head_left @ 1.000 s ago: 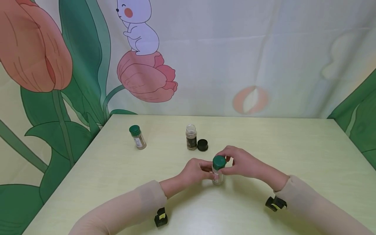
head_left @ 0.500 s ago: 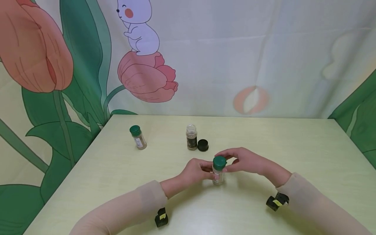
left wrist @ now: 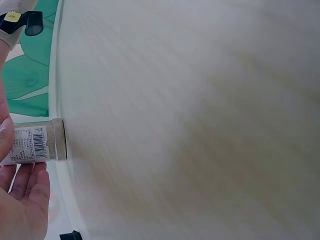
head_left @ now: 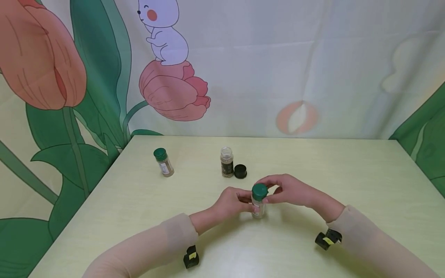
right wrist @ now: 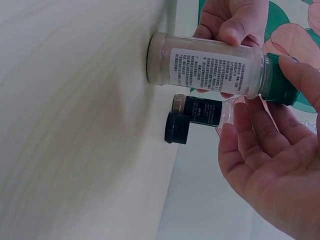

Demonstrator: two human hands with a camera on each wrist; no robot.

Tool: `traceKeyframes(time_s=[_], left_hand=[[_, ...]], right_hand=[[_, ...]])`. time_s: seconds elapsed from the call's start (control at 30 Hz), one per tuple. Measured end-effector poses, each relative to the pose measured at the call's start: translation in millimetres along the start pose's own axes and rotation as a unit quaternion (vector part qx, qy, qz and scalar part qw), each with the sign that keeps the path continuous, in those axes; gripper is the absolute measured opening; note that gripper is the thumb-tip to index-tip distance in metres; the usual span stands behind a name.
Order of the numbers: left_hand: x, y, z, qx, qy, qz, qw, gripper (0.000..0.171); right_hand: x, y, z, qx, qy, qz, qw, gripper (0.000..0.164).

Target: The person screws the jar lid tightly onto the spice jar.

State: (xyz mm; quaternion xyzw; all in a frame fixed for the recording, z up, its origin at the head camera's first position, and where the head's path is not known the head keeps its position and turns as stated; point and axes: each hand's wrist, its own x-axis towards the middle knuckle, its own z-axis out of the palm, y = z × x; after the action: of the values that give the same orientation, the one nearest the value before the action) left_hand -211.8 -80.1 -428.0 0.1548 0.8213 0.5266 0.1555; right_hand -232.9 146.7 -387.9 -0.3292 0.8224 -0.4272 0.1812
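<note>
A clear spice jar [right wrist: 210, 67] with a white printed label stands upright on the table, filled with a pale brown powder. Its green cap [head_left: 259, 192] sits on top. My left hand [head_left: 229, 204] grips the jar's body from the left, thumb in front and fingers behind. From the right, my right hand [head_left: 290, 189] pinches the cap between thumb and forefinger, while its other fingers spread beside the jar in the right wrist view. Behind them stands an uncapped jar [head_left: 227, 164] with a black label, its black cap [head_left: 240, 171] lying right beside it.
Another green-capped spice jar [head_left: 164, 163] stands at the back left of the pale table [head_left: 347, 170]. A printed curtain [head_left: 250, 77] with flowers and a white animal hangs behind the table's far edge.
My right hand has shifted its grasp on the green cap, turning slightly back to the right, then stayed nearly still. My left hand and the jar have hardly moved.
</note>
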Motion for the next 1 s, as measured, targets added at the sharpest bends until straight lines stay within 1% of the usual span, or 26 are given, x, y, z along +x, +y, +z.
traceKeyframes(time_s=[0.4,0.6,0.83,1.0], left_hand=[[-0.5,-0.5,0.2,0.003,-0.001,0.003,1.0,0.035],[-0.5,-0.9,-0.2,0.001,-0.002,0.0,1.0,0.033],[0.2,-1.9,-0.6,0.003,-0.002,0.003,1.0,0.034],[1.3,-1.6,-0.9,0.002,0.001,0.003,1.0,0.036]], right_hand=[[0,-1,2,-0.01,0.006,-0.004,1.0,0.04],[0,0,5,-0.014,0.024,0.007,1.0,0.039],[-1,-2,9,-0.034,0.046,0.003,0.998,0.037],[-1,-3,11,-0.036,0.056,0.005,0.998,0.036]])
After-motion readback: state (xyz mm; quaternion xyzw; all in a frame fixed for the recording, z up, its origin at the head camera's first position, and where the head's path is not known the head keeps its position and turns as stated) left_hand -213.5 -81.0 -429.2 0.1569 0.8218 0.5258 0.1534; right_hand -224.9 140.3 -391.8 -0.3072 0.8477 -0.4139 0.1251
